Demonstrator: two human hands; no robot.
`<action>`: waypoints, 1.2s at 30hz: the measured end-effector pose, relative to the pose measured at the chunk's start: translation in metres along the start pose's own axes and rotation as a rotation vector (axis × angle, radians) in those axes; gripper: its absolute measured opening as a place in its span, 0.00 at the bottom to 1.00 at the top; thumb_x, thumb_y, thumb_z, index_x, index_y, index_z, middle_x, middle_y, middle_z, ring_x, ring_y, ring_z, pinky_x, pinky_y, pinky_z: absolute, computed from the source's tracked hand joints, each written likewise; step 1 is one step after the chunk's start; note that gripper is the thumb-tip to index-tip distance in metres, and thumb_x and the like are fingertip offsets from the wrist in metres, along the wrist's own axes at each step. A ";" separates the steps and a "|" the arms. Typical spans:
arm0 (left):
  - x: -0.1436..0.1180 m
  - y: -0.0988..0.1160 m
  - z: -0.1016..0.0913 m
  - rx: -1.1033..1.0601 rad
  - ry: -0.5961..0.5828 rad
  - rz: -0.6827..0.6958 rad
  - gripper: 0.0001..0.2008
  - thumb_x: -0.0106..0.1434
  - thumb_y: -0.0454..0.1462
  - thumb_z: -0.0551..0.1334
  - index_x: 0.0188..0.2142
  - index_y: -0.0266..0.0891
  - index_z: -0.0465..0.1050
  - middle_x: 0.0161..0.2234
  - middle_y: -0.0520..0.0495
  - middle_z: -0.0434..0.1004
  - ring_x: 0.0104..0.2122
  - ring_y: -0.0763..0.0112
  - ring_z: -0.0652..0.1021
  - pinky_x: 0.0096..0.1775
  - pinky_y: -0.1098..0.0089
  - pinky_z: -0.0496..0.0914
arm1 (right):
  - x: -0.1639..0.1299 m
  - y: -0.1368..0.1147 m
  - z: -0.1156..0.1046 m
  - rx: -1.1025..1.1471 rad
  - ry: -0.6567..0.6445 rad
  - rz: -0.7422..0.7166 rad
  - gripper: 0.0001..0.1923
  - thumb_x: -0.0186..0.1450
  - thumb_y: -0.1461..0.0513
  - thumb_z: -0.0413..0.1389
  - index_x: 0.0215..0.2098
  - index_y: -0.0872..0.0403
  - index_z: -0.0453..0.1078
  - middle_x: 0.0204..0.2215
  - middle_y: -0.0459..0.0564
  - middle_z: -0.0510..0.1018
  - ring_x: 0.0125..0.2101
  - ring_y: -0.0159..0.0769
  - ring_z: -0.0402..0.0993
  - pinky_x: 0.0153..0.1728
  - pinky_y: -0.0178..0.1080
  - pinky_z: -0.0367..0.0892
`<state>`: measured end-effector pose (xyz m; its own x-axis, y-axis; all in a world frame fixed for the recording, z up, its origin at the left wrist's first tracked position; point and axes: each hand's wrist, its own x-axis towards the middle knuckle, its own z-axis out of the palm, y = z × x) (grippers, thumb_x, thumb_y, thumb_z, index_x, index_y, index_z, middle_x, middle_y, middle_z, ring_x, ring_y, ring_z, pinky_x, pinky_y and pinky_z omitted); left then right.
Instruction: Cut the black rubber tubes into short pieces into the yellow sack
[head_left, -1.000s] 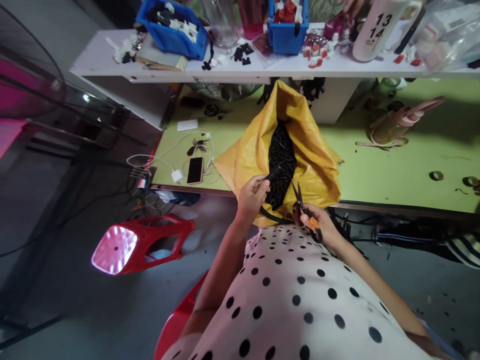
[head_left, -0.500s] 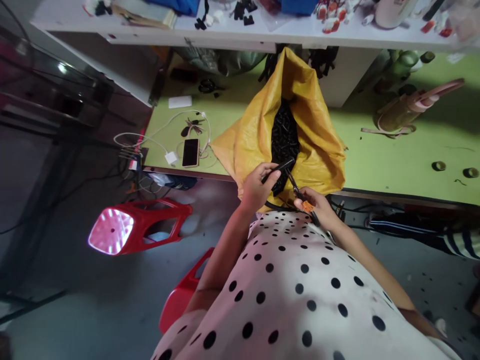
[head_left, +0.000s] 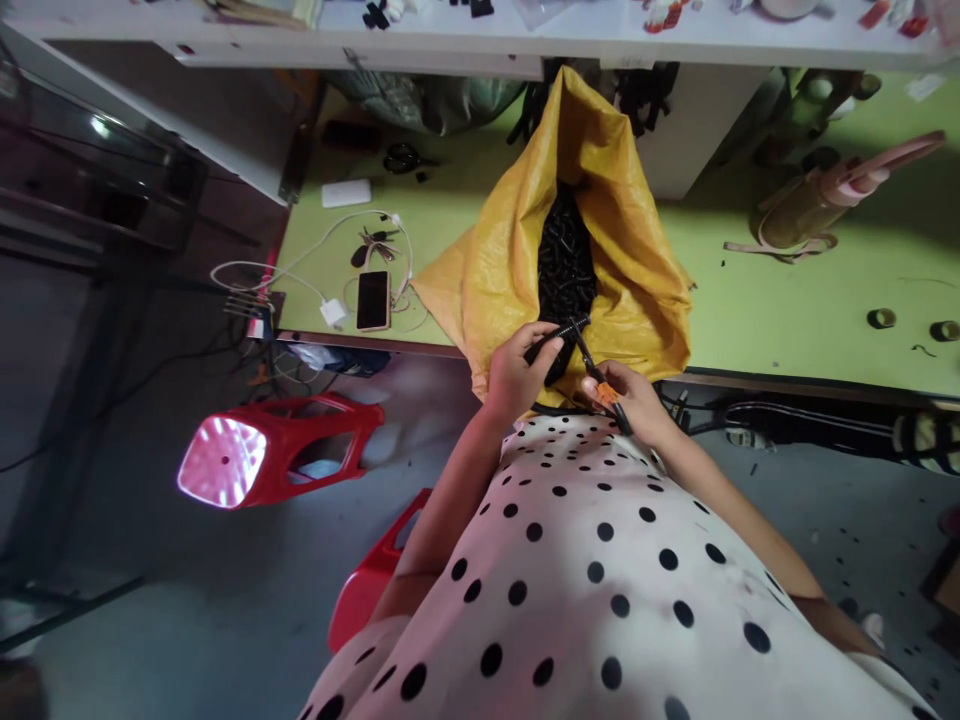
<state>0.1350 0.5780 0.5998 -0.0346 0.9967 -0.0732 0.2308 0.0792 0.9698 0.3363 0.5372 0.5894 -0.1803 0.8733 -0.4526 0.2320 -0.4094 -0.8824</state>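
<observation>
The left hand point(head_left: 516, 372) pinches a short black ribbed plastic tube point(head_left: 556, 337) between thumb and fingertips, holding it level just above the lap, while the right hand point(head_left: 628, 400) is closed around the orange handles of a small pair of scissors point(head_left: 594, 372) whose dark blades angle up and left to meet the tube's right end. The tube thus sits at the centre of the frame, directly between the two hands, with the blade tips touching or almost touching it; whether the blades are parted I cannot tell. From here the likeliest slip, as I judge it, is the cut landing off the intended spot or nicking a left fingertip, since the thumb lies close to the blades and the tube is thin and may roll in so light a pinch. Just beyond the hands, an open yellow woven sack point(head_left: 495, 280) slumps over the near edge of the green worktable point(head_left: 787, 320), heaped with more black pieces point(head_left: 566, 265). Farther left on the table lie a phone point(head_left: 373, 299) and white charger cable point(head_left: 315, 255); a red plastic stool point(head_left: 277, 455) lies tipped at lower left.
</observation>
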 end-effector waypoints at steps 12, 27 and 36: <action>0.020 -0.028 -0.005 0.132 -0.074 0.000 0.09 0.68 0.36 0.67 0.46 0.43 0.86 0.46 0.45 0.89 0.49 0.60 0.85 0.56 0.62 0.76 | 0.020 0.000 0.005 -0.098 -0.017 0.002 0.37 0.57 0.27 0.63 0.26 0.49 0.60 0.20 0.43 0.67 0.23 0.32 0.59 0.24 0.36 0.53; 0.029 -0.055 -0.002 0.146 0.036 -0.041 0.07 0.68 0.37 0.68 0.45 0.42 0.85 0.42 0.46 0.88 0.43 0.64 0.85 0.51 0.67 0.76 | 0.046 0.018 0.019 -0.062 0.086 -0.078 0.38 0.53 0.31 0.67 0.20 0.48 0.53 0.18 0.39 0.56 0.23 0.29 0.50 0.26 0.37 0.48; 0.028 -0.046 -0.002 0.276 -0.172 0.055 0.10 0.69 0.34 0.67 0.47 0.43 0.86 0.50 0.45 0.89 0.51 0.59 0.86 0.57 0.63 0.76 | 0.041 0.019 0.020 0.055 -0.028 0.055 0.36 0.57 0.30 0.66 0.29 0.48 0.57 0.19 0.40 0.66 0.21 0.31 0.63 0.25 0.36 0.57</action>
<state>0.1211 0.6025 0.5537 0.1446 0.9859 -0.0839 0.4836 0.0035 0.8753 0.3145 0.5604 0.5516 -0.1953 0.8417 -0.5034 0.1895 -0.4712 -0.8614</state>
